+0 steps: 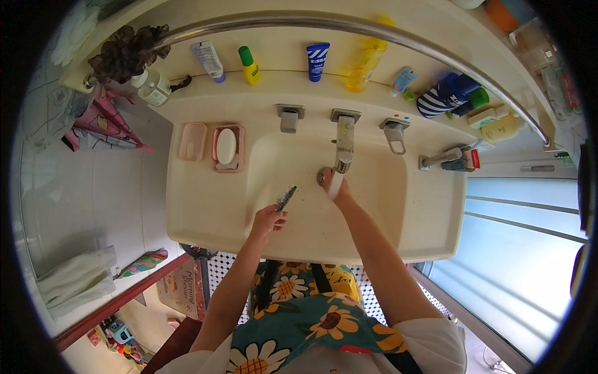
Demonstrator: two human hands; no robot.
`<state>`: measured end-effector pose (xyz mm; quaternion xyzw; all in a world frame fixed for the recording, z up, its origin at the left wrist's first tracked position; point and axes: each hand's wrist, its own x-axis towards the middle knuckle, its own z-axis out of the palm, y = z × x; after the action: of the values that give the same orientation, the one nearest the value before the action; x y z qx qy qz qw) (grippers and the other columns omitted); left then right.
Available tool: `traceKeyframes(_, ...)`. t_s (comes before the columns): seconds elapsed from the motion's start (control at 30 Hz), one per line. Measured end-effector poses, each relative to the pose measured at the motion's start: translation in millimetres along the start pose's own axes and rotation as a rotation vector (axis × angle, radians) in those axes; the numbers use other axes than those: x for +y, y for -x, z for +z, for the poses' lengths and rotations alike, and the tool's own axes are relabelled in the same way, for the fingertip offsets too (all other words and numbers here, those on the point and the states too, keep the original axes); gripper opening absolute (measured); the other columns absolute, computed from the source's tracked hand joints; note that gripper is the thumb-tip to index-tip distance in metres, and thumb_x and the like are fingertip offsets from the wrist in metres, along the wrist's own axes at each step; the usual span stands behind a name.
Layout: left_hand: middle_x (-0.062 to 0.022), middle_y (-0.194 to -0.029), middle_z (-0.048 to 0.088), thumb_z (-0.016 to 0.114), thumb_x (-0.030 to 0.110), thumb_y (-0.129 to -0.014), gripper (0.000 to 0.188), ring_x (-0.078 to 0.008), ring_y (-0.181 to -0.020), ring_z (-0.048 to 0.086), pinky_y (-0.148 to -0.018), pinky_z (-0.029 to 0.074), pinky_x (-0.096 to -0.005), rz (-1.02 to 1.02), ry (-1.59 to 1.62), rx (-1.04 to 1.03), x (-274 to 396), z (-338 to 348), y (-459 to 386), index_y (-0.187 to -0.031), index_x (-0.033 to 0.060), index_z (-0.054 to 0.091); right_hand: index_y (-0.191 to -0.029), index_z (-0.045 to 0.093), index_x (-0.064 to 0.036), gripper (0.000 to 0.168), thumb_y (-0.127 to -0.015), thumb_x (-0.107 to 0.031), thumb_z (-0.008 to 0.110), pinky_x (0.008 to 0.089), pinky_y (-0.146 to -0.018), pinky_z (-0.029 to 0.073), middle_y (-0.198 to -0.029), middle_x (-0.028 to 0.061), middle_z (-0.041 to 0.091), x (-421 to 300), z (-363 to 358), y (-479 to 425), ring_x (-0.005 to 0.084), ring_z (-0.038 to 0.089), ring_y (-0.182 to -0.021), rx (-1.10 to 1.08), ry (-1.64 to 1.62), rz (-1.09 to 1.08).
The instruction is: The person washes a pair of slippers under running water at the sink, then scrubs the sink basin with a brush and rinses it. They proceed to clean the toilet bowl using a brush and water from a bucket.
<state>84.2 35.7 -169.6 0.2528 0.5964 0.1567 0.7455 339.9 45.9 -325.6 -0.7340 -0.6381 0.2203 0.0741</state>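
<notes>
My left hand [267, 222] grips a small dark brush [286, 198] with pale bristles, held over the left part of the cream washbasin [299, 250]. White stuff, perhaps foam, shows on the bristles. Under the metal faucet [345, 140], my right hand [337, 184] reaches down to the round drain [321, 176]. A white stream of water [335, 186] falls across that hand and wrist. Its fingertips lie at the drain, partly hidden, so whether they hold anything is unclear. Small dark specks dot the basin floor between the two hands.
Left on the counter are a pink soap dish [242, 161] with a white soap bar [226, 146] and a pink tray [200, 135]. Tubes and bottles, including a yellow bottle [366, 65], line the back ledge. A metal rail [280, 18] arches above. Metal handles [395, 135] flank the faucet.
</notes>
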Motion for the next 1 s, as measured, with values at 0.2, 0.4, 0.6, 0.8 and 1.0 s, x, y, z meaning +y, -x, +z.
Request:
traceKeyframes(0.2, -0.0092, -0.089, 0.061, 0.054, 0.013, -0.079, 0.055, -0.0146, -0.071, 0.057, -0.059, 0.046, -0.0271, 0.018, 0.010, 0.023, -7.4, -8.7, -1.5, -0.125, -0.0058, 0.030, -0.080, 0.045, -0.005, 0.025, -0.063, -0.015, 0.061, 0.0384, -0.059, 0.045, -0.079, 0.0131, 0.052, -40.3, -59.3, 25.9, 0.0280, 0.055, -0.072, 0.037, -0.175, -0.070)
traceKeyframes(0.4, -0.0087, -0.086, 0.060, 0.053, 0.012, -0.079, 0.052, -0.0137, -0.066, 0.056, -0.056, 0.044, -0.0271, 0.068, -0.160, -0.007, 9.0, 16.5, -11.2, -0.122, -0.0072, 0.033, -0.086, 0.049, -0.005, 0.028, -0.063, -0.015, 0.061, 0.0355, -0.061, 0.046, -0.080, 0.0119, 0.055, -61.4, -109.8, 89.2, 0.0268, 0.057, -0.067, 0.071, -0.331, 0.064)
traceKeyframes(0.6, -0.0123, -0.080, 0.060, 0.055, 0.011, -0.074, 0.035, -0.0179, -0.064, 0.058, -0.055, 0.044, -0.0294, 0.363, -0.569, -0.148, 9.5, 70.5, -58.1, -0.105, -0.0030, 0.051, -0.091, 0.051, -0.006, 0.033, -0.063, -0.018, 0.063, 0.0354, -0.066, 0.047, -0.087, 0.0108, 0.056, -40.5, -130.4, 131.7, 0.0274, 0.057, -0.077, 0.130, -0.412, 0.278)
traceKeyframes(0.8, -0.0175, -0.078, 0.058, 0.055, 0.014, -0.071, 0.031, -0.0298, -0.072, 0.057, -0.064, 0.043, -0.0372, 0.770, -0.936, -0.071, 32.1, 153.0, -74.6, -0.100, 0.0020, 0.053, -0.090, 0.051, -0.005, 0.033, -0.062, -0.018, 0.063, 0.0358, -0.065, 0.047, -0.082, 0.0117, 0.058, -23.7, -138.6, 148.4, 0.0260, 0.058, -0.074, 0.255, -0.399, 0.310)
traceKeyframes(1.0, -0.0184, -0.088, 0.059, 0.056, 0.016, -0.072, 0.033, -0.0304, -0.080, 0.057, -0.069, 0.044, -0.0363, 0.695, -1.051, -0.117, 45.7, 144.6, -50.9, -0.102, 0.0027, 0.054, -0.091, 0.050, -0.005, 0.033, -0.063, -0.017, 0.063, 0.0361, -0.067, 0.046, -0.087, 0.0130, 0.057, -13.8, -133.6, 139.1, 0.0281, 0.057, -0.078, 0.263, -0.409, 0.318)
